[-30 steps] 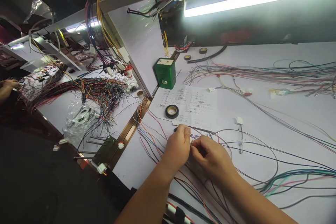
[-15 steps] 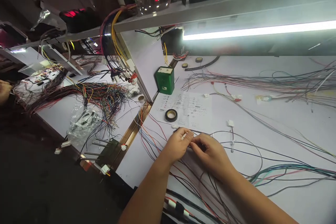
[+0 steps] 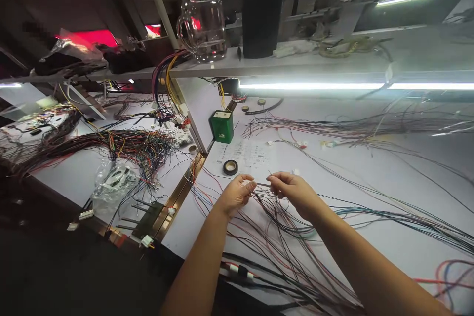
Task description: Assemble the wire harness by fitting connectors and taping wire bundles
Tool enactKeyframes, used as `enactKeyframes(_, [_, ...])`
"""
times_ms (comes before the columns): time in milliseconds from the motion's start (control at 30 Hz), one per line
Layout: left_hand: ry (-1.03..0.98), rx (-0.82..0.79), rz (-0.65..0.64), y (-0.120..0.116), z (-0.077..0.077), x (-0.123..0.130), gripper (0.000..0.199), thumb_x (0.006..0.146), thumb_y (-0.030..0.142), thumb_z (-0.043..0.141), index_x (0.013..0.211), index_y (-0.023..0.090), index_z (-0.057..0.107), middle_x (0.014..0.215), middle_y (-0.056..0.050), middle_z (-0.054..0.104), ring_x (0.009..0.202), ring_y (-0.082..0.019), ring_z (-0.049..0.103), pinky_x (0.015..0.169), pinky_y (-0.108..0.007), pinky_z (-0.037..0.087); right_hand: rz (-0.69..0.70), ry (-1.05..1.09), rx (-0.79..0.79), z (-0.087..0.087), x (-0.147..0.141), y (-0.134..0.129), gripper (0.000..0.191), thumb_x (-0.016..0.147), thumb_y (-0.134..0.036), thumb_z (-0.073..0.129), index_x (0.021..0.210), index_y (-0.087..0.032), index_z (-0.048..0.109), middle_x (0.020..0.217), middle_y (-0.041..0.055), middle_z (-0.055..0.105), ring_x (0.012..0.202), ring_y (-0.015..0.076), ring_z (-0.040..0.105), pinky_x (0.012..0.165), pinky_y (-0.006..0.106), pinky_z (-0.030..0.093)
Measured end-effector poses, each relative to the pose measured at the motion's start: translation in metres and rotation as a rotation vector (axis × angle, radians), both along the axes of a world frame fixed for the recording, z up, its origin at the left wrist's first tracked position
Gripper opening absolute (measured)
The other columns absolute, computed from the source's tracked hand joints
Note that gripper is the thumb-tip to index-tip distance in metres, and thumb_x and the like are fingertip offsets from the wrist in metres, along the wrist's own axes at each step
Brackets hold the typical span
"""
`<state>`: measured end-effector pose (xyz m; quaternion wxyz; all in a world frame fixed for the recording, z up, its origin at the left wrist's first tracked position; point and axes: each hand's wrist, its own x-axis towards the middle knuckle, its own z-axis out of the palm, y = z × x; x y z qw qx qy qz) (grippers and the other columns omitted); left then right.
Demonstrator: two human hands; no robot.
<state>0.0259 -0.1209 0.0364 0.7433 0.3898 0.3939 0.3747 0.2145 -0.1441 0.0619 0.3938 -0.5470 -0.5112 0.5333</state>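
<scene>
My left hand (image 3: 234, 197) is closed, thumb against the fingers, around a small white connector (image 3: 245, 182) that is mostly hidden. Wires trail out from below it toward the right. Level with it, a short way to the right, my right hand (image 3: 292, 191) pinches a thin dark wire (image 3: 270, 173) between thumb and fingertips. Under both hands a loose bundle of wires (image 3: 276, 217) runs over the white table. A roll of black tape (image 3: 230, 167) lies just beyond my left hand, beside a printed sheet (image 3: 255, 154).
A green box (image 3: 222, 126) stands against the divider panel (image 3: 192, 103). More wires (image 3: 314, 126) stretch across the back right. To the left lie a tangled wire heap (image 3: 122, 145) and a bagged part (image 3: 114, 182). A glass jug (image 3: 203, 15) stands on the shelf above.
My hands have moved apart, and the right one now holds a wire end away from the left. The view has tilted upward, showing more of the shelf.
</scene>
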Motion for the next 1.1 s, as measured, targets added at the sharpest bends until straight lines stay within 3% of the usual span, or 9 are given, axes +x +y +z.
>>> enactKeyframes(133, [-0.062, -0.048, -0.033, 0.002, 0.006, -0.004, 0.034, 0.064, 0.033, 0.081, 0.079, 0.012, 0.059, 0.064, 0.004, 0.049, 0.046, -0.002, 0.040, 0.045, -0.016, 0.032, -0.116, 0.093, -0.007, 0.006, 0.028, -0.011, 0.036, 0.077, -0.052, 0.060, 0.085, -0.017, 0.061, 0.073, 0.0028, 0.060, 0.067, 0.0139, 0.055, 0.059, 0.026, 0.043])
enactKeyframes(300, [-0.187, -0.041, 0.048, -0.006, 0.023, -0.002, 0.021, 0.073, 0.028, 0.075, 0.082, 0.013, 0.063, 0.091, -0.005, 0.064, 0.083, -0.012, 0.061, 0.077, -0.024, 0.048, -0.248, 0.097, 0.005, 0.009, 0.065, -0.029, 0.037, 0.074, -0.052, 0.066, 0.083, -0.016, 0.062, 0.077, 0.0040, 0.060, 0.072, 0.0145, 0.057, 0.064, 0.027, 0.046])
enactKeyframes(467, [-0.509, -0.096, 0.170, -0.038, 0.034, 0.005, 0.008, 0.080, 0.020, 0.068, 0.087, 0.018, 0.064, 0.066, 0.003, 0.057, 0.078, -0.012, 0.062, 0.096, -0.037, 0.045, -0.275, 0.057, 0.057, 0.005, 0.077, -0.037, 0.036, 0.080, -0.051, 0.059, 0.086, -0.016, 0.061, 0.081, 0.0059, 0.062, 0.071, 0.0146, 0.058, 0.064, 0.029, 0.048])
enactKeyframes(633, [-0.696, -0.148, 0.330, -0.077, 0.022, 0.014, 0.028, 0.084, 0.022, 0.064, 0.112, 0.024, 0.061, 0.072, 0.005, 0.059, 0.076, -0.009, 0.061, 0.093, -0.033, 0.046, -0.002, -0.051, 0.128, 0.001, 0.055, -0.037, 0.034, 0.087, -0.042, 0.050, 0.102, -0.014, 0.061, 0.086, 0.0086, 0.066, 0.071, 0.0157, 0.062, 0.066, 0.031, 0.051])
enactKeyframes(733, [-0.777, -0.234, 0.494, -0.089, 0.014, 0.015, 0.024, 0.090, 0.017, 0.054, 0.113, 0.020, 0.060, 0.079, 0.003, 0.065, 0.083, -0.008, 0.063, 0.097, -0.032, 0.043, 0.248, -0.179, 0.227, -0.001, 0.041, -0.036, 0.037, 0.082, -0.026, 0.055, 0.119, -0.019, 0.059, 0.102, 0.0074, 0.068, 0.078, 0.0158, 0.063, 0.073, 0.033, 0.051])
enactKeyframes(833, [-0.827, -0.306, 0.555, -0.095, 0.014, 0.013, 0.020, 0.095, 0.019, 0.045, 0.104, 0.020, 0.063, 0.078, 0.004, 0.066, 0.082, -0.007, 0.063, 0.102, -0.035, 0.039, 0.475, -0.342, 0.347, -0.005, 0.037, -0.036, 0.042, 0.071, -0.012, 0.062, 0.112, -0.025, 0.065, 0.100, 0.0034, 0.069, 0.083, 0.0175, 0.060, 0.082, 0.035, 0.046])
enactKeyframes(900, [-0.816, -0.290, 0.538, -0.099, 0.016, 0.011, 0.017, 0.094, 0.023, 0.047, 0.097, 0.022, 0.065, 0.076, 0.005, 0.064, 0.080, -0.007, 0.062, 0.100, -0.037, 0.041, 0.584, -0.428, 0.414, -0.007, 0.041, -0.035, 0.029, 0.073, -0.013, 0.063, 0.098, -0.025, 0.071, 0.088, 0.0029, 0.070, 0.082, 0.0185, 0.060, 0.080, 0.035, 0.045])
enactKeyframes(967, [-0.771, -0.236, 0.508, -0.104, 0.019, 0.009, 0.012, 0.091, 0.024, 0.053, 0.094, 0.024, 0.065, 0.073, 0.005, 0.060, 0.073, -0.007, 0.059, 0.096, -0.036, 0.045, 0.629, -0.491, 0.469, -0.007, 0.050, -0.032, 0.017, 0.081, -0.021, 0.059, 0.091, -0.025, 0.072, 0.083, 0.0037, 0.068, 0.082, 0.0185, 0.060, 0.078, 0.033, 0.045])
enactKeyframes(1100, [-0.670, -0.194, 0.482, -0.115, 0.018, 0.008, 0.009, 0.084, 0.022, 0.063, 0.093, 0.023, 0.065, 0.070, 0.005, 0.051, 0.067, -0.006, 0.052, 0.090, -0.032, 0.048, 0.566, -0.576, 0.544, -0.008, 0.071, -0.022, 0.026, 0.093, -0.028, 0.044, 0.100, -0.024, 0.068, 0.096, 0.0066, 0.066, 0.091, 0.0192, 0.058, 0.082, 0.035, 0.044])
